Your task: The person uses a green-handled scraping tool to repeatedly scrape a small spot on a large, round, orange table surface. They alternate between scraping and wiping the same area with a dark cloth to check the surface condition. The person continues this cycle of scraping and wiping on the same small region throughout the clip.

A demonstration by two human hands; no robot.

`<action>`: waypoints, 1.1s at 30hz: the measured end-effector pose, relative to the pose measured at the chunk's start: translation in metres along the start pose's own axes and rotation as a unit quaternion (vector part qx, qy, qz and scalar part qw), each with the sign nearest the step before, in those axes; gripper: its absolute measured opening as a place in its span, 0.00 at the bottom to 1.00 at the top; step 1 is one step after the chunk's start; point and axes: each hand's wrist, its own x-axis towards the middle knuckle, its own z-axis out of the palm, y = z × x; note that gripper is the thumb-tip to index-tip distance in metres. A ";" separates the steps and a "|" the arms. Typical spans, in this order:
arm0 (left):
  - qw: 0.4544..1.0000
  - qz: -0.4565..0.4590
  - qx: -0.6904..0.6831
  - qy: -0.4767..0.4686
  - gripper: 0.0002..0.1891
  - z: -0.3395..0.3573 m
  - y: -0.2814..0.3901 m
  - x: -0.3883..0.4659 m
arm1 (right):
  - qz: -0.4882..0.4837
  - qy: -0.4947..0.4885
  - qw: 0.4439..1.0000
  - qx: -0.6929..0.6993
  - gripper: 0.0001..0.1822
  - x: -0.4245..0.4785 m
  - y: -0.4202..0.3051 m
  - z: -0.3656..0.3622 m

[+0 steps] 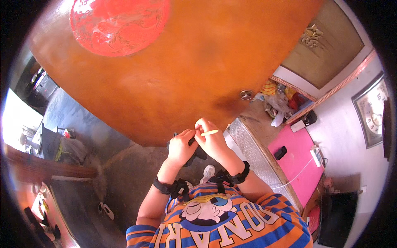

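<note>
My left hand [182, 146] and my right hand [212, 141] meet in front of my chest, at the lower edge of an orange-brown door [173, 93]. A slim yellow stick-like item [209, 133], perhaps a pen or marker, lies between the fingers of my right hand, its pointed end to the right. The fingers of my left hand are curled on a small dark object [191, 141] whose kind I cannot tell. Just below the hands is a larger black object [198, 155], partly hidden. Both wrists wear black straps.
The door carries a round red ornament [119, 24] and a metal knob [246, 95]. Rightward, a pink-covered surface [291, 166] bears a small black object [280, 152] and a white power strip [316, 156] with a cable. Plastic bags [277, 104] fill a cubby. White shoes [106, 211] stand lower left.
</note>
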 end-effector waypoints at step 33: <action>0.912 -0.096 -0.328 0.227 0.07 -0.004 -0.013 0.000 | 0.226 0.176 0.876 0.389 0.19 -0.052 0.124 -0.125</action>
